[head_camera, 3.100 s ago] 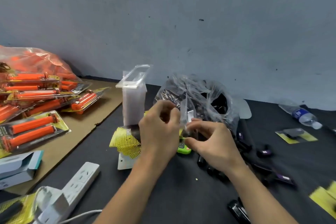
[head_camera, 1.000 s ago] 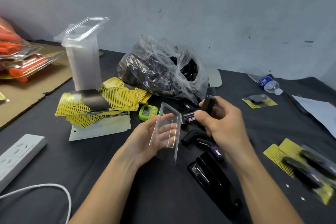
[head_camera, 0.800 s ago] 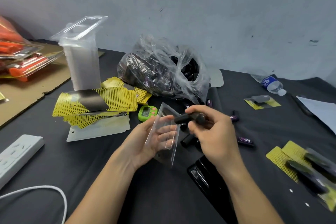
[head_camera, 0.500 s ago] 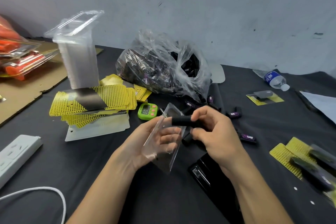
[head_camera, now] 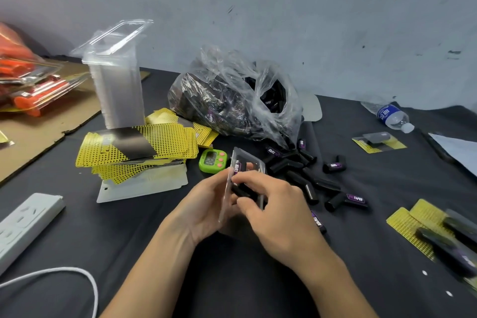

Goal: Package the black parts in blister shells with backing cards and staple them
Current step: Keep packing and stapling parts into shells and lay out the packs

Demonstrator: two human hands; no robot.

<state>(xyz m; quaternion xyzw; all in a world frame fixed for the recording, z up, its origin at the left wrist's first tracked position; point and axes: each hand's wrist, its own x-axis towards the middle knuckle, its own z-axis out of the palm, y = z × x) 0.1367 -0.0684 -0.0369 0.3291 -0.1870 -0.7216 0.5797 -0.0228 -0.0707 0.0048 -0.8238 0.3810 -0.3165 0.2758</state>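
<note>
Above the black cloth (head_camera: 134, 235), the left hand (head_camera: 204, 204) grips a clear plastic blister shell (head_camera: 244, 157) opening rightward, where the right hand (head_camera: 278, 214) pinches a black tubular part (head_camera: 240, 190) lengthwise against its cavity.

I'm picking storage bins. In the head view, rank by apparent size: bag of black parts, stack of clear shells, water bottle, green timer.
1. bag of black parts
2. stack of clear shells
3. water bottle, farther away, so understated
4. green timer
</note>
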